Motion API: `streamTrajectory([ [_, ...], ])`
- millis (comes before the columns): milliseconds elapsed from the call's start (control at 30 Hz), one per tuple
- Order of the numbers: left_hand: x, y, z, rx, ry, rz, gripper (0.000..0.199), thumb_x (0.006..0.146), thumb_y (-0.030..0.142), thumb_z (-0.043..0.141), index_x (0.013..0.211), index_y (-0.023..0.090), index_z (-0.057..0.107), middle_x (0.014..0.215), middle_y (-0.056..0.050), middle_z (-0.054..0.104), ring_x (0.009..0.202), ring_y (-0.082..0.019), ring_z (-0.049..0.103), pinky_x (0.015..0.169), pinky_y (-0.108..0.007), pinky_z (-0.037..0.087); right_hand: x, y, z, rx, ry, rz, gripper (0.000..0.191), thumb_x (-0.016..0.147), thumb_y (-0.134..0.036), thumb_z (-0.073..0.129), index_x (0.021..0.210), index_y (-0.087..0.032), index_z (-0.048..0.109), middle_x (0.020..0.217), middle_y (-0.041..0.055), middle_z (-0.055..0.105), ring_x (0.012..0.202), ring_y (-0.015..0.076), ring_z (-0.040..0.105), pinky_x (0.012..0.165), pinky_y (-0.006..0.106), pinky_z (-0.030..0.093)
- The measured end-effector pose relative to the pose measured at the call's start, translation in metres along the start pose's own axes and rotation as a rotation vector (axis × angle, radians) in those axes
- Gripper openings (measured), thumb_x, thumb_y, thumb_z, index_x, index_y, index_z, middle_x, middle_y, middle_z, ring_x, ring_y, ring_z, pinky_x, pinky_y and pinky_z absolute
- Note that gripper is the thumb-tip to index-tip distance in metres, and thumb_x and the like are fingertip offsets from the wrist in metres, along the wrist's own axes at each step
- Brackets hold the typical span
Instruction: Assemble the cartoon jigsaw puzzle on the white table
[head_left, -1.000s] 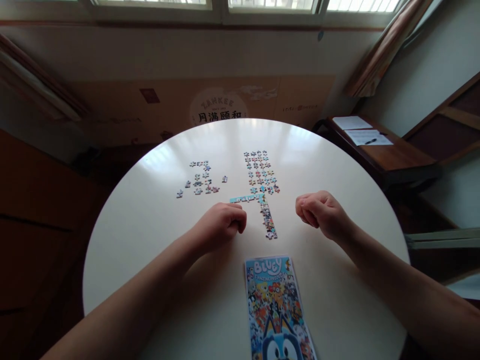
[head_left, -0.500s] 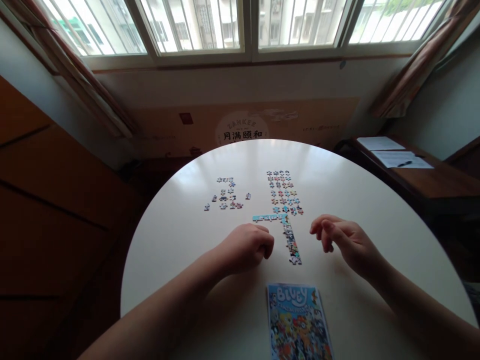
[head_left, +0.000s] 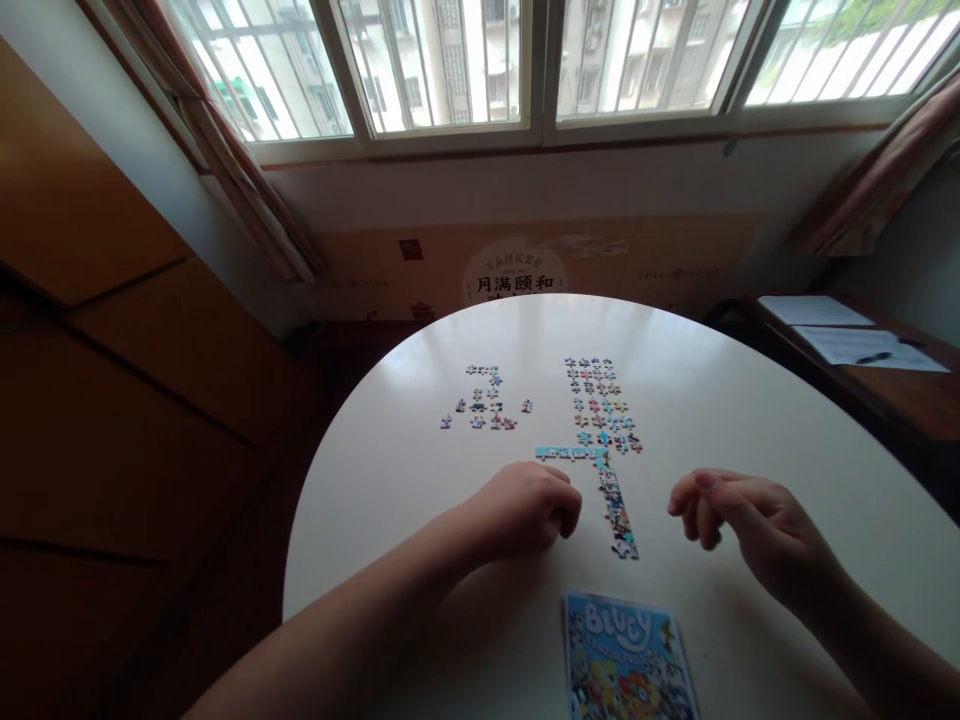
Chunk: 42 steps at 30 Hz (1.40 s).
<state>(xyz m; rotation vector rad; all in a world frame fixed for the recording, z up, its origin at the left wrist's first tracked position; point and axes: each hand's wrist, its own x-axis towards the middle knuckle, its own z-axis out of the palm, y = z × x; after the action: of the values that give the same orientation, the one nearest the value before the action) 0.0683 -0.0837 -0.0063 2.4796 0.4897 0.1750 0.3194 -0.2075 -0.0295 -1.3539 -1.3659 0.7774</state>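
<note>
My left hand (head_left: 536,510) rests on the white round table (head_left: 360,560), its fingers curled under and closed; nothing shows in them. Just right of it lies a joined strip of jigsaw puzzle pieces (head_left: 616,505), which meets a light-blue row of joined pieces (head_left: 562,453) in a corner. My right hand (head_left: 739,515) hovers to the right of the strip, apart from it. Its fingers are loosely bent and slightly apart, thumb near the index finger, and no piece is visible in them. Nearer me lies a blue Bluey picture sheet (head_left: 626,650).
Beyond the joined part, loose pieces (head_left: 596,390) stand in rows. A smaller group of loose pieces (head_left: 487,408) is spread to the left. At the right, papers (head_left: 847,345) and a pen lie on a brown side table. Windows (head_left: 442,60) run along the far wall.
The view has swung left and up, so the whole scene sits further right and lower. Both hands keep almost the same places by the puzzle; the right thumb lies closer to the index finger.
</note>
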Motion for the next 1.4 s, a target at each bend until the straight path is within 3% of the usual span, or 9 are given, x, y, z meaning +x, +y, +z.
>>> streamTrajectory([
  [600, -0.001, 0.004, -0.003, 0.019, -0.004, 0.003, 0.022, 0.073, -0.001, 0.056, 0.067, 0.018, 0.067, 0.075, 0.002, 0.066, 0.069, -0.011, 0.056, 0.064, -0.022, 0.043, 0.0, 0.004, -0.006, -0.08, -0.004, -0.053, 0.061, 0.1, -0.047, 0.048, 0.048, -0.019, 0.059, 0.063, 0.0069, 0.063, 0.06, 0.0171, 0.059, 0.051, 0.027, 0.046],
  [767, -0.007, 0.001, -0.014, 0.125, 0.076, -0.034, 0.024, 0.074, 0.001, 0.054, 0.069, 0.019, 0.069, 0.078, 0.002, 0.07, 0.069, -0.012, 0.059, 0.064, -0.024, 0.043, -0.001, 0.004, -0.005, -0.074, 0.008, -0.064, 0.059, 0.1, -0.047, 0.049, 0.049, -0.018, 0.059, 0.063, 0.0064, 0.062, 0.058, 0.016, 0.057, 0.05, 0.026, 0.045],
  [867, -0.014, -0.002, -0.032, 0.232, 0.187, -0.141, 0.027, 0.079, 0.003, 0.052, 0.075, 0.02, 0.072, 0.084, 0.0, 0.073, 0.073, -0.015, 0.063, 0.067, -0.026, 0.045, -0.001, 0.003, -0.006, -0.076, 0.023, -0.072, 0.059, 0.1, -0.047, 0.049, 0.049, -0.018, 0.059, 0.063, 0.0064, 0.061, 0.058, 0.0161, 0.057, 0.05, 0.026, 0.045],
  [1067, -0.03, -0.017, -0.07, 0.373, 0.426, -0.532, 0.027, 0.089, 0.012, 0.048, 0.086, 0.022, 0.074, 0.098, -0.002, 0.076, 0.091, -0.021, 0.068, 0.078, -0.031, 0.049, -0.002, -0.003, -0.002, -0.084, 0.028, -0.068, 0.06, 0.099, -0.049, 0.049, 0.047, -0.019, 0.059, 0.061, 0.0071, 0.06, 0.058, 0.0175, 0.057, 0.049, 0.028, 0.046],
  [1133, -0.035, -0.023, -0.076, 0.411, 0.429, -0.659, 0.027, 0.09, 0.015, 0.049, 0.095, 0.022, 0.074, 0.104, -0.003, 0.076, 0.098, -0.023, 0.067, 0.082, -0.032, 0.049, -0.002, -0.004, -0.001, -0.078, 0.048, -0.067, 0.06, 0.099, -0.049, 0.049, 0.047, -0.019, 0.058, 0.061, 0.007, 0.06, 0.056, 0.0173, 0.056, 0.049, 0.028, 0.045],
  [1233, -0.04, -0.033, -0.081, 0.424, 0.333, -0.816, 0.028, 0.095, 0.026, 0.05, 0.112, 0.021, 0.071, 0.115, -0.006, 0.074, 0.105, -0.025, 0.067, 0.086, -0.034, 0.049, -0.002, -0.003, 0.0, -0.071, 0.067, -0.069, 0.06, 0.099, -0.048, 0.05, 0.047, -0.019, 0.058, 0.061, 0.0064, 0.06, 0.056, 0.0168, 0.055, 0.049, 0.028, 0.045],
  [1400, -0.046, -0.049, -0.086, 0.453, 0.283, -0.945, 0.036, 0.094, 0.037, 0.054, 0.125, 0.021, 0.066, 0.125, -0.008, 0.071, 0.113, -0.027, 0.065, 0.091, -0.034, 0.049, -0.001, -0.002, -0.002, -0.09, 0.01, -0.083, 0.058, 0.1, -0.046, 0.048, 0.049, -0.019, 0.059, 0.061, 0.006, 0.06, 0.057, 0.017, 0.056, 0.05, 0.028, 0.045],
])
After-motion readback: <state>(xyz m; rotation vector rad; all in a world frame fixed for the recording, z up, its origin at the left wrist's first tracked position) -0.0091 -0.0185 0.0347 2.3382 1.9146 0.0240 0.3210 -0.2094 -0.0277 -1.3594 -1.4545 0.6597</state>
